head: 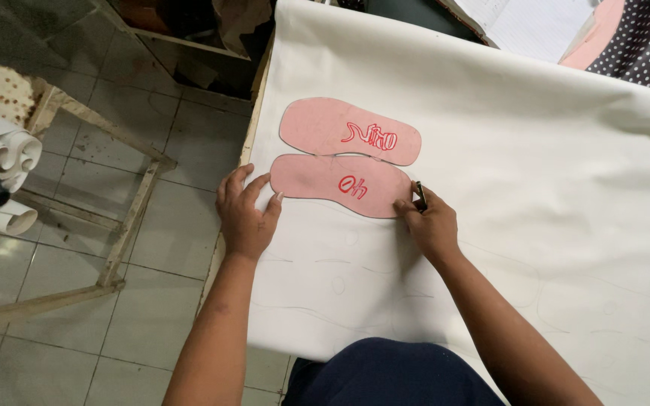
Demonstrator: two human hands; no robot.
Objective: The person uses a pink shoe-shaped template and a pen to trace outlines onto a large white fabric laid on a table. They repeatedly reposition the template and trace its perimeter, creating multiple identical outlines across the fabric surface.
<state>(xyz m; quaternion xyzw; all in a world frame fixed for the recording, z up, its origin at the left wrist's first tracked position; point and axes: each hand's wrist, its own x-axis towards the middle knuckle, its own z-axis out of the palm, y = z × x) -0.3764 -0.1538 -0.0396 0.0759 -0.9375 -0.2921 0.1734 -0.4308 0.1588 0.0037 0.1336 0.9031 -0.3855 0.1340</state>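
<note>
Here, the scene is set out line by line.
Near template: the lower pink sole-shaped template [338, 185] is laid flat on the white sheet [536, 188], between the two hands.
Left hand: the left hand [246, 214] is spread flat, fingers apart, its fingertips pressed at the template's left end.
Right hand: the right hand [430, 222] is closed on a dark pen [420, 195], whose tip is set at the template's right end.
Count: two pink templates are seen, the second template [349, 131] just behind the first; both carry red marks.
Hard to make out: faint traced outlines [340, 282] on the sheet are barely visible; the table beneath is covered.
</note>
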